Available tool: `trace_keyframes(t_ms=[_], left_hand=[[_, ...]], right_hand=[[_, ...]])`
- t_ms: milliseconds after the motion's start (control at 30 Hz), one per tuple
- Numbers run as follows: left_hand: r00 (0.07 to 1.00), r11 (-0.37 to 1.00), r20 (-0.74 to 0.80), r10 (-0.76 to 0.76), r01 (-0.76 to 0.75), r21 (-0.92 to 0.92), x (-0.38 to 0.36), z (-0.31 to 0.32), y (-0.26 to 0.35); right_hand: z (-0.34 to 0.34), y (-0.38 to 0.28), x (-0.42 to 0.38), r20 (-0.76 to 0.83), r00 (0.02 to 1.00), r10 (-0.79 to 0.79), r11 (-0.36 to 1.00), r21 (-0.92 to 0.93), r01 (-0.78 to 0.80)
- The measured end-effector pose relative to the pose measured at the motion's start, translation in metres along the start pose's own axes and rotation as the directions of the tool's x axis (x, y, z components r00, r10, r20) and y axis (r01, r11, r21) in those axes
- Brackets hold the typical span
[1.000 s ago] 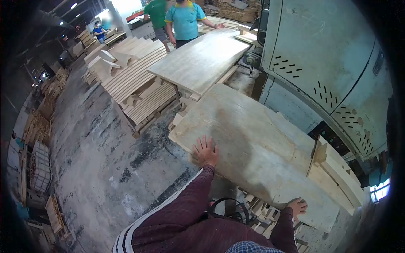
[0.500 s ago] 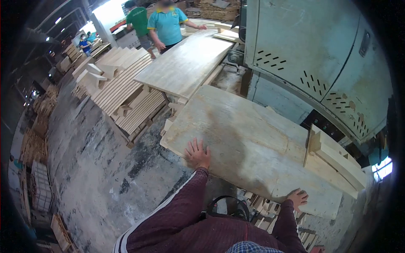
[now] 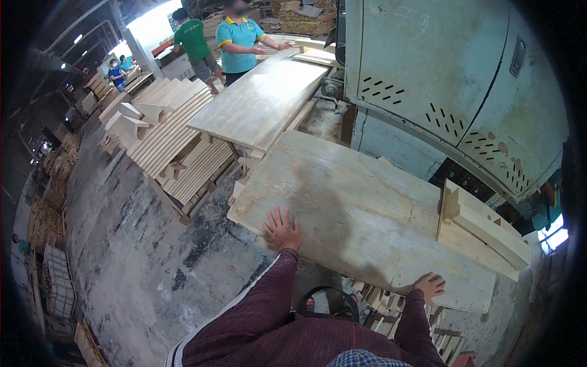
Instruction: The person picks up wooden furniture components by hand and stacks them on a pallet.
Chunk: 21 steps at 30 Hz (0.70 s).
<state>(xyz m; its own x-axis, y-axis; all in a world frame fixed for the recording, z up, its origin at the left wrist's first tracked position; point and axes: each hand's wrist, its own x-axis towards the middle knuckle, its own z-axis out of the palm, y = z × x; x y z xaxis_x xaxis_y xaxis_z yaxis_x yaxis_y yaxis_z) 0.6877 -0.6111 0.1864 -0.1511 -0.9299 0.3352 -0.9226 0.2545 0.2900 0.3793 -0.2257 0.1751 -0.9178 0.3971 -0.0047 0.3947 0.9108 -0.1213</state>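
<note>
My left hand (image 3: 282,230) lies flat with spread fingers on the near left edge of a long, worn wooden board (image 3: 342,189). Farther right, my right hand (image 3: 430,287) rests on the same board near its close edge, fingers apart. Neither hand holds anything. On the board's right end sits a pale wooden fence-like piece (image 3: 483,227) fixed to a thin panel. Beyond the board's far left corner is a second broad tabletop (image 3: 257,104).
A green metal cabinet (image 3: 428,73) stands at the right behind the board. Stacked wooden slats (image 3: 165,128) are at the left. A person in a light blue shirt (image 3: 238,46) and one in green (image 3: 192,41) stand beyond. Wood pieces (image 3: 382,300) lie below the board.
The view has shifted slightly. The person in light blue has moved their arms forward over the second tabletop. My hands remain on the board in about the same places.
</note>
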Motion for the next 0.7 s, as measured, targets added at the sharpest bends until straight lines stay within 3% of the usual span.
trace_keyframes(t_ms=[200,300,367,700], left_hand=[[1.000,1.000,-0.010,-0.012,0.012,-0.028,0.000,0.000,0.001],[1.000,0.999,-0.002,-0.011,0.011,-0.030,0.000,0.000,0.000],[1.000,0.999,-0.008,-0.011,0.010,-0.033,0.000,0.001,0.001],[1.000,1.000,-0.022,0.000,-0.001,-0.022,0.000,0.001,0.001]], right_hand=[[0.000,0.000,-0.001,-0.023,1.000,0.007,1.000,-0.014,-0.007],[-0.005,-0.001,-0.002,0.037,0.999,0.005,1.000,-0.009,-0.004],[0.006,0.002,0.001,-0.047,0.999,-0.006,0.999,0.039,0.008],[0.003,0.000,-0.002,-0.043,0.999,-0.001,0.999,0.051,0.004]])
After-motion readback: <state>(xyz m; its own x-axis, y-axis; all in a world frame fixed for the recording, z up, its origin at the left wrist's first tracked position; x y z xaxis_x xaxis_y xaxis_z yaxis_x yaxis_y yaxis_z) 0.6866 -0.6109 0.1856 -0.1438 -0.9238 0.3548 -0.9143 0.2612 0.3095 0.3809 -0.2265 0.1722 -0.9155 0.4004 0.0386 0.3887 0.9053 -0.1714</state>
